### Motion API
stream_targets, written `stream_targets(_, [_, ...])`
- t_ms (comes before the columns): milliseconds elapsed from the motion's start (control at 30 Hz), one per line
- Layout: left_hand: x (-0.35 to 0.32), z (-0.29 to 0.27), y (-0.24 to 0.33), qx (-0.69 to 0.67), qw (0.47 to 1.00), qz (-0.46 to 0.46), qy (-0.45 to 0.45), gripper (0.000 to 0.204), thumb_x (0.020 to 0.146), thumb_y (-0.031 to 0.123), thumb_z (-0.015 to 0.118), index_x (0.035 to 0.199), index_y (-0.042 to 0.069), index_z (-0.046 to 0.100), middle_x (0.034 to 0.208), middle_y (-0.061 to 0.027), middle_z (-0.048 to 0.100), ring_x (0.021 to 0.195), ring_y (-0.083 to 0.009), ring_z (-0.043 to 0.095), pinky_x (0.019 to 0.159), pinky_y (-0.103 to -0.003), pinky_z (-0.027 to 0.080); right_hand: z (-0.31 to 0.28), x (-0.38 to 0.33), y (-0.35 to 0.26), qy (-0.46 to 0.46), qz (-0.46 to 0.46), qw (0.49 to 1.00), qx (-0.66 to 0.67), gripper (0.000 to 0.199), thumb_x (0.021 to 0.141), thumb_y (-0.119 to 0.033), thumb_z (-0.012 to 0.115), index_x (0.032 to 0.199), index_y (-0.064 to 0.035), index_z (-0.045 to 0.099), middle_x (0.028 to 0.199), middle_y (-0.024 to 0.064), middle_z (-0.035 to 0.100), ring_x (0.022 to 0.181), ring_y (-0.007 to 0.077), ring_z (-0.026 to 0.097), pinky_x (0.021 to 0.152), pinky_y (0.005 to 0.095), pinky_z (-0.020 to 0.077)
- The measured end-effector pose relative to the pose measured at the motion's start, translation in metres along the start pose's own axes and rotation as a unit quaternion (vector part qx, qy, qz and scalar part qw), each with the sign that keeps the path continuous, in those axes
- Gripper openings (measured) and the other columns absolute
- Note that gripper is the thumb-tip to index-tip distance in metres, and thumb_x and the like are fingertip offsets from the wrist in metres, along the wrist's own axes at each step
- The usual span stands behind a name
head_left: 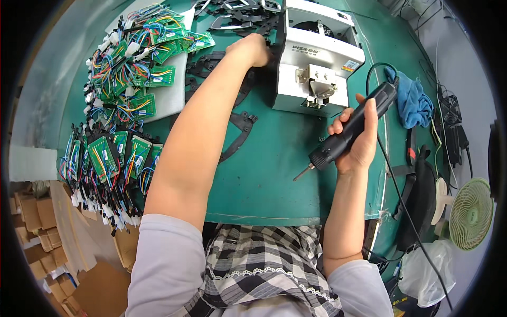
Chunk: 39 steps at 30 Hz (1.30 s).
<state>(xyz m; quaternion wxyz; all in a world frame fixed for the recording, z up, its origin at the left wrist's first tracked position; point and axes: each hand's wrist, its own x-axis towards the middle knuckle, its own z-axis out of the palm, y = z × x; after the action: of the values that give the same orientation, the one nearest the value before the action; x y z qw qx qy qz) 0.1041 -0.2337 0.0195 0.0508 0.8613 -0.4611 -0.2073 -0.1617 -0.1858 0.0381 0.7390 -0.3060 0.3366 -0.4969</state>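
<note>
In my right hand (359, 137) is a black electric screwdriver (346, 129), my fingers wrapped round its body. Its bit points down and to the left above the table, touching nothing. My left hand (251, 50) reaches far forward, beside the left side of a white screw feeder machine (317, 58). The fingers are hidden behind the back of that hand, so I cannot see what they touch. Close to it lies a pile of black plastic frames (240, 21). A curved black plastic part (240, 134) rests on the green table, right of my left forearm.
Green circuit boards (158, 76) with coloured wires are heaped at the left. More wired boards (103, 156) stand below them, near the table's left edge. The screwdriver's cable (404, 203) runs down the right side. A blue cloth (412, 98) and a green fan (470, 214) are at the right.
</note>
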Motion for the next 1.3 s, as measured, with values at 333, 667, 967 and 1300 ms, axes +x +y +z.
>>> stream_targets(333, [-0.034, 0.017, 0.007, -0.067, 0.987, 0.04, 0.142, 0.026, 0.088, 0.011, 0.048, 0.111, -0.001, 0.049, 0.11, -0.0235, 0.063, 0.102, -0.0386, 0.062, 0.086, -0.046, 0.051, 0.009, 0.001, 0.004, 0.069, -0.003, 0.985, -0.157, 0.044, 0.082, -0.022, 0.072, 0.112, 0.0027, 0.052, 0.07, 0.0075, 0.052, 0.05, 0.0156, 0.053, 0.046, 0.0305, 0.0476])
stream_targets(667, [-0.043, -0.002, 0.017, 0.111, 0.928, 0.158, 0.319, 0.021, 0.088, 0.015, 0.05, 0.107, 0.011, 0.057, 0.097, -0.0111, 0.063, 0.09, -0.0316, 0.065, 0.072, -0.046, 0.053, 0.004, 0.005, 0.012, 0.083, 0.024, 0.992, -0.091, 0.039, 0.085, -0.021, 0.07, 0.109, 0.0003, 0.047, 0.072, 0.0077, 0.051, 0.053, 0.0174, 0.053, 0.048, 0.0332, 0.0469])
stream_targets(967, [-0.166, -0.069, -0.059, -0.355, 0.896, 0.255, -0.072, 0.038, 0.089, 0.013, 0.054, 0.126, 0.011, 0.059, 0.085, -0.013, 0.061, 0.071, -0.0153, 0.061, 0.062, -0.029, 0.05, -0.012, 0.009, 0.009, 0.057, 0.059, 0.996, -0.039, 0.043, 0.084, -0.017, 0.069, 0.115, 0.0, 0.046, 0.072, 0.0072, 0.052, 0.055, 0.017, 0.054, 0.05, 0.0333, 0.0488])
stream_targets(1300, [-0.184, 0.011, -0.076, -0.155, 0.938, 0.295, -0.092, 0.033, 0.091, 0.011, 0.048, 0.121, 0.017, 0.06, 0.077, -0.0061, 0.06, 0.08, -0.0244, 0.055, 0.072, -0.037, 0.047, -0.012, 0.0, -0.003, 0.014, 0.08, 0.996, 0.035, 0.035, 0.087, -0.021, 0.067, 0.116, -0.0079, 0.051, 0.07, 0.0033, 0.053, 0.057, 0.0145, 0.052, 0.053, 0.0303, 0.046])
